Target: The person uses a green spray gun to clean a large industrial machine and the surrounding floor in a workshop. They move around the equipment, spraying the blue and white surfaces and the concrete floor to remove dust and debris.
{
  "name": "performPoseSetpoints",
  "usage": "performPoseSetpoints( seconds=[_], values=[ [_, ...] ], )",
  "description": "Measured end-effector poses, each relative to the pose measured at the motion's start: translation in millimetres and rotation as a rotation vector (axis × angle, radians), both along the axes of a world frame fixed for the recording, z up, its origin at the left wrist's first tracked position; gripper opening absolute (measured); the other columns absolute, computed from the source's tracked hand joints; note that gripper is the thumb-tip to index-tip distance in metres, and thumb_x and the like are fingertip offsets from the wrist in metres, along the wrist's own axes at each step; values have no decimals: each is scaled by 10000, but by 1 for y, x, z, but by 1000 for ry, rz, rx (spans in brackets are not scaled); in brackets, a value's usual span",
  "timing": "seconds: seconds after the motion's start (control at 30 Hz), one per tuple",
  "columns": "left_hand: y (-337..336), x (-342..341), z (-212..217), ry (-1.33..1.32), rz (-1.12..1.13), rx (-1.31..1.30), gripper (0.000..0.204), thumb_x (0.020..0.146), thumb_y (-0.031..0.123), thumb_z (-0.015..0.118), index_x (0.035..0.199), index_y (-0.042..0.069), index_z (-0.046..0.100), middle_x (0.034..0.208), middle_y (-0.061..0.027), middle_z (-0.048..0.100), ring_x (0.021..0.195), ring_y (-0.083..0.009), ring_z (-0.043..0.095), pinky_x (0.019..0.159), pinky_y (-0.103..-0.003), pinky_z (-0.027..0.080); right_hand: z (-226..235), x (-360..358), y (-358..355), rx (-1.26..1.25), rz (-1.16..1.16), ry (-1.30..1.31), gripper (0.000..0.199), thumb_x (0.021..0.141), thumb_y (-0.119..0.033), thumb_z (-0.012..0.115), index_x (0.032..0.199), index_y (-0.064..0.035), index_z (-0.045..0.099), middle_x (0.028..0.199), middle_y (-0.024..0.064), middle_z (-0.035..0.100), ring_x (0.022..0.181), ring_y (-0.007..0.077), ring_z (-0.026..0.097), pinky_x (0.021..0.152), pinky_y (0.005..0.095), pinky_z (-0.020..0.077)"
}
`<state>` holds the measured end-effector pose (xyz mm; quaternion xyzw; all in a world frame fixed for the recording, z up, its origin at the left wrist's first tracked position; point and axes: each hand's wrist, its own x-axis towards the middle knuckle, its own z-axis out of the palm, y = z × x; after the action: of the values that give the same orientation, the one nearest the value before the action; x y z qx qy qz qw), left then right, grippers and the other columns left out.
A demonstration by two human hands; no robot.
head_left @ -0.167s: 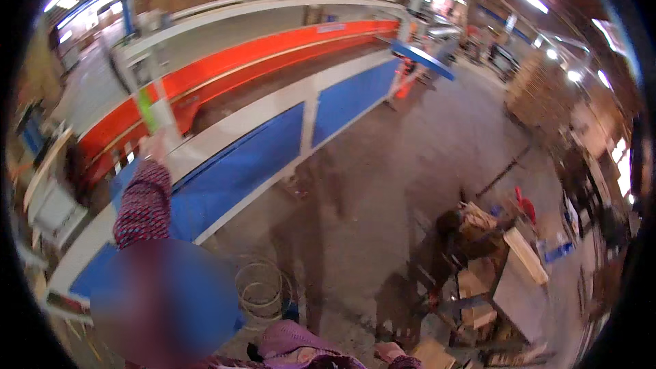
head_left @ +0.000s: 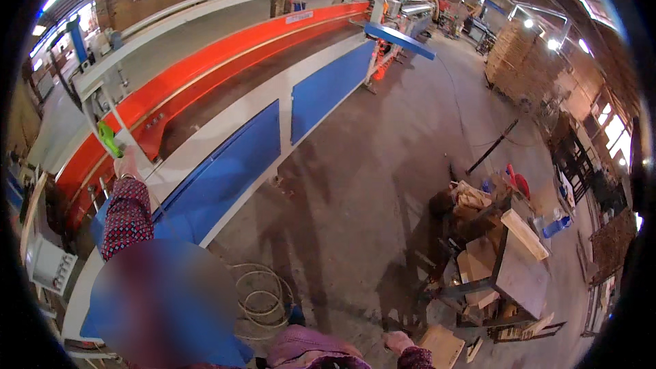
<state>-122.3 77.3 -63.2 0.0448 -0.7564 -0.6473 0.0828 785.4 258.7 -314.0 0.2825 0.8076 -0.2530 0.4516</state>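
My left hand (head_left: 125,162) is raised far out on the left, in a dark red patterned sleeve. It grips a bright green tool (head_left: 108,138) held against the white frame (head_left: 102,106) of a long red, white and blue machine (head_left: 225,157). A blurred patch hides the lower part of that arm. My right hand (head_left: 398,340) sits low at the bottom edge with its fingers curled, just left of a small wooden board (head_left: 441,345). Whether it holds anything is unclear.
A coil of pale hose (head_left: 263,294) lies on the concrete floor near the machine. A metal work table (head_left: 516,270) stacked with wood offcuts stands at the right. Piled timber and racks line the far right wall. A grey control box (head_left: 48,266) sits at the far left.
The left hand and green tool have shifted left and down in the picture as the view turned. The right hand stays at the bottom edge.
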Motion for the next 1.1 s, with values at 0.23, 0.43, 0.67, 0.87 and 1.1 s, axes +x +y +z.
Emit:
performPoseSetpoints(
  seconds=[0.23, 0.43, 0.67, 0.87, 1.1],
  values=[
    [-46, 2, -53, 165, 180, 148, 410, 902, 368, 542, 1175, 63, 529, 954, -64, 581, 838, -201, 555, 706, -335, 455, 12, -11, 23, -467, -960, 362, 257, 883, -186, 536, 1030, 13, 603, 1269, 180, 516, 1192, 347, 468, 985, 429, 395],
    [20, 28, -19, 423, 126, 655, 262, 880, 265, 571, 983, 27, 534, 840, -69, 548, 761, -196, 547, 652, -339, 457, 19, -25, 64, -408, -896, 567, 388, 918, -266, 530, 1170, 29, 552, 1236, 162, 567, 1099, 300, 546, 897, 402, 449],
    [-27, 6, -21, 494, -141, 791, 342, 919, 262, 530, 1130, -7, 530, 1103, -112, 587, 957, -218, 553, 843, -355, 429, 72, -31, 100, -79, -571, -35, 383, 890, -351, 510, 1113, -57, 613, 1065, 145, 651, 961, 277, 612, 834, 351, 455],
    [110, 147, 36, 424, -241, 375, 265, 904, 244, 600, 1078, 55, 536, 936, -57, 561, 803, -115, 544, 667, -264, 465, 26, 2, 104, 131, 44, 228, 462, 880, -334, 549, 1267, -83, 525, 1158, 178, 615, 1031, 282, 602, 855, 340, 458],
    [207, 428, -52, 643, -1531, -870, 141, 768, 146, 558, 843, 71, 651, 708, -149, 614, 693, -344, 619, 633, -431, 507, 140, -277, 99, -478, -1148, 1084, 454, 932, -419, 482, 1123, -12, 548, 1104, 50, 583, 964, 152, 536, 833, 317, 439]
  ],
)
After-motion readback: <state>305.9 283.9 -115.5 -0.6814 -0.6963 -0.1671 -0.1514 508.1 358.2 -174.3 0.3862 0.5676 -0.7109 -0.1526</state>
